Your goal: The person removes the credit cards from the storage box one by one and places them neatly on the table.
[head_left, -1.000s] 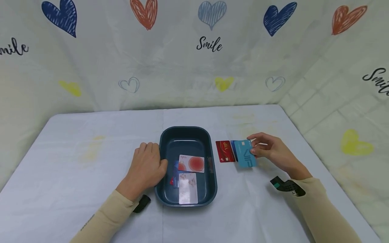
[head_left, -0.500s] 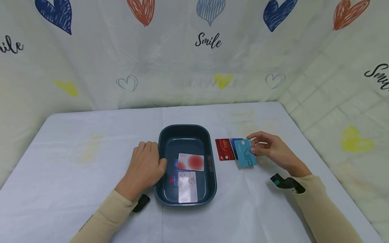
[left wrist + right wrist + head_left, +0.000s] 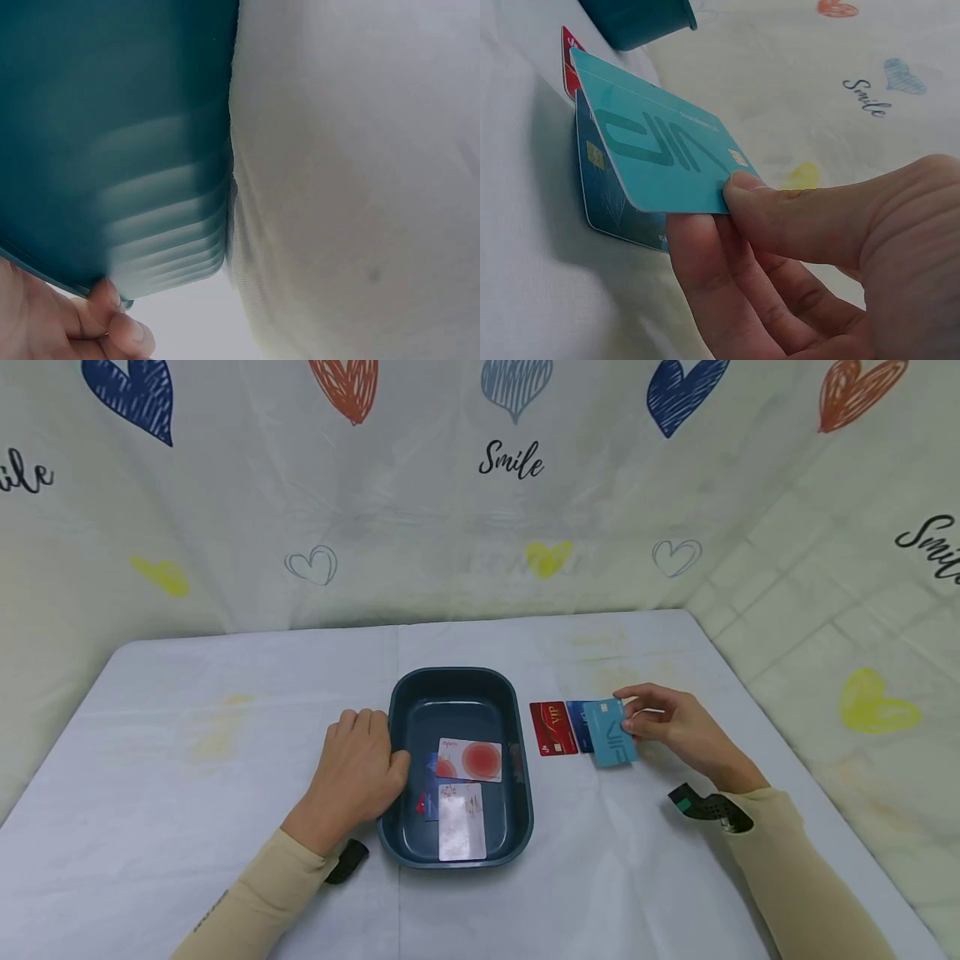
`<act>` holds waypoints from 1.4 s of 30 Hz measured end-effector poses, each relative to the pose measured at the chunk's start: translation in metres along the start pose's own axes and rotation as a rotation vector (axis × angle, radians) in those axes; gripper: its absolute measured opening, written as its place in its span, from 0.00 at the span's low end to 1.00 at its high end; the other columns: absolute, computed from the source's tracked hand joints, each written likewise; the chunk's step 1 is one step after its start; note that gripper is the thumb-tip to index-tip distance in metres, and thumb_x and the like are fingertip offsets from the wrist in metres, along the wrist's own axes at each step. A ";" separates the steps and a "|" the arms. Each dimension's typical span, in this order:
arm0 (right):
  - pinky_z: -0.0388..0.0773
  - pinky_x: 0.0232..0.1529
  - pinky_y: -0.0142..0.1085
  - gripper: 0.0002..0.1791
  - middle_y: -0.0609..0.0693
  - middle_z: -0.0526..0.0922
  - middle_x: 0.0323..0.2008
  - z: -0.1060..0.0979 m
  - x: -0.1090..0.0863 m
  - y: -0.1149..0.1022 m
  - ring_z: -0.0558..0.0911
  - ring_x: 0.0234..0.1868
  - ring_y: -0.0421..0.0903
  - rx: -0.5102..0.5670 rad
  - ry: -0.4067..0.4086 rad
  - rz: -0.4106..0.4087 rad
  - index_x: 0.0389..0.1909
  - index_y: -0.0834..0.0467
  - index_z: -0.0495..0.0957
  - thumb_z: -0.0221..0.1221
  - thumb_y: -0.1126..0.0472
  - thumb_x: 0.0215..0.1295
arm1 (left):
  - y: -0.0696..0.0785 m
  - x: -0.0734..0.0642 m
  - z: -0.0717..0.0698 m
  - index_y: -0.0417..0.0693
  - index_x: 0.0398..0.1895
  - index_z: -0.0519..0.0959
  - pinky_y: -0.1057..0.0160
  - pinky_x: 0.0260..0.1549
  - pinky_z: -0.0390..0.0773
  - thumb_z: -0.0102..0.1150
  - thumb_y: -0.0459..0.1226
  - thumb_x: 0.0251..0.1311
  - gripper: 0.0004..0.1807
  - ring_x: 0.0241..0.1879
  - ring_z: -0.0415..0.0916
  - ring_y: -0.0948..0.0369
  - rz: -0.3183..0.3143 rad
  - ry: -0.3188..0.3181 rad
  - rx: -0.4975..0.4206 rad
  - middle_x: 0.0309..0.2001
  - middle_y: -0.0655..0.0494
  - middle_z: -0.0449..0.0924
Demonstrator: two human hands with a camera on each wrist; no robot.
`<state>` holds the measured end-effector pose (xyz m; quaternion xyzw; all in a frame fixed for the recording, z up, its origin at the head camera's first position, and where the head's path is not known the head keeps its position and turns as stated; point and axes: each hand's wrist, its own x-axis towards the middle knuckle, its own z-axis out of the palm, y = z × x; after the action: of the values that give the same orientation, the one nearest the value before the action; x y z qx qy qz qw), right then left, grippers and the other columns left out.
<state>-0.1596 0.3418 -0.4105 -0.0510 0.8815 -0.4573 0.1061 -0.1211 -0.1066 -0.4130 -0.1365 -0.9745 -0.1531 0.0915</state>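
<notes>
Teal card point(image 3: 611, 732) slid slightly toward right edge of worktop point(image 3: 150, 777), still overlapping blue card point(image 3: 579, 727). Right grip point(image 3: 671, 727) pinching teal card, left grip point(image 3: 356, 772) clasping tray point(image 3: 453, 714). Best lift clear first, lest blue card drag.

I see the tray point(image 3: 450, 718) on the tabletop point(image 3: 225, 827), left hand point(image 3: 356, 768) at its left rim, backdrop point(image 3: 420, 510) behind. In the tray, a far card point(image 3: 471, 760) and a near card point(image 3: 462, 823) both overlap a bottom card point(image 3: 431, 806). Right of the tray I have a first card point(image 3: 553, 728), then a middle card point(image 3: 579, 727) partly under the raised card point(image 3: 609, 735), right hand point(image 3: 663, 722) at its right edge.
</notes>
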 end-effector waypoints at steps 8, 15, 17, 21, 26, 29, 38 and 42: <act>0.84 0.46 0.28 0.27 0.49 0.80 0.48 -0.003 0.002 0.009 0.86 0.43 0.35 0.002 0.041 0.029 0.69 0.54 0.71 0.62 0.56 0.72 | 0.000 -0.001 0.000 0.39 0.31 0.70 0.57 0.35 0.60 0.55 0.38 0.58 0.10 0.34 0.62 0.52 0.000 0.007 0.001 0.26 0.49 0.66; 0.84 0.46 0.27 0.28 0.46 0.81 0.48 -0.005 0.002 0.014 0.86 0.43 0.34 0.010 0.055 0.043 0.69 0.54 0.72 0.63 0.53 0.72 | 0.000 -0.001 0.000 0.40 0.29 0.69 0.58 0.34 0.59 0.54 0.38 0.58 0.09 0.33 0.61 0.52 0.006 0.011 -0.001 0.26 0.49 0.65; 0.84 0.47 0.27 0.28 0.47 0.81 0.48 -0.006 0.002 0.015 0.86 0.43 0.35 0.007 0.057 0.049 0.69 0.53 0.72 0.62 0.52 0.72 | 0.000 -0.001 0.000 0.40 0.29 0.69 0.58 0.34 0.59 0.54 0.38 0.58 0.10 0.33 0.61 0.52 0.005 0.009 -0.001 0.26 0.49 0.65; 0.84 0.47 0.27 0.27 0.49 0.81 0.49 -0.007 0.002 0.017 0.86 0.43 0.36 -0.002 0.064 0.053 0.69 0.53 0.73 0.62 0.51 0.72 | 0.000 -0.001 0.000 0.40 0.29 0.69 0.58 0.34 0.59 0.54 0.38 0.58 0.10 0.33 0.61 0.53 0.003 0.006 -0.001 0.26 0.49 0.65; 0.83 0.46 0.27 0.28 0.50 0.82 0.50 -0.008 0.002 0.020 0.85 0.43 0.36 -0.027 0.083 0.068 0.70 0.54 0.73 0.62 0.49 0.72 | 0.000 -0.001 0.000 0.40 0.29 0.69 0.58 0.34 0.59 0.54 0.38 0.58 0.09 0.33 0.61 0.52 0.005 0.006 0.000 0.26 0.49 0.65; 0.83 0.46 0.26 0.29 0.51 0.81 0.51 -0.009 0.003 0.024 0.85 0.43 0.35 -0.036 0.098 0.085 0.69 0.53 0.73 0.62 0.48 0.72 | 0.000 -0.001 0.000 0.40 0.30 0.69 0.58 0.35 0.59 0.54 0.38 0.58 0.10 0.34 0.61 0.52 0.005 0.004 0.003 0.26 0.49 0.65; 0.83 0.45 0.25 0.29 0.46 0.82 0.48 -0.012 0.004 0.029 0.85 0.42 0.32 -0.028 0.142 0.083 0.68 0.55 0.74 0.63 0.48 0.71 | 0.000 0.000 0.000 0.39 0.30 0.70 0.57 0.35 0.60 0.53 0.38 0.59 0.10 0.34 0.62 0.52 0.004 0.007 0.006 0.26 0.49 0.66; 0.83 0.45 0.25 0.29 0.40 0.82 0.46 -0.012 0.005 0.030 0.85 0.41 0.30 -0.017 0.157 0.098 0.68 0.57 0.74 0.63 0.49 0.71 | -0.001 0.000 0.001 0.40 0.30 0.70 0.57 0.35 0.60 0.53 0.38 0.59 0.10 0.34 0.62 0.52 0.005 0.007 0.005 0.26 0.49 0.65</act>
<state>-0.1673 0.3676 -0.4285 0.0272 0.8923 -0.4468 0.0586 -0.1213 -0.1071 -0.4141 -0.1380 -0.9742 -0.1507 0.0957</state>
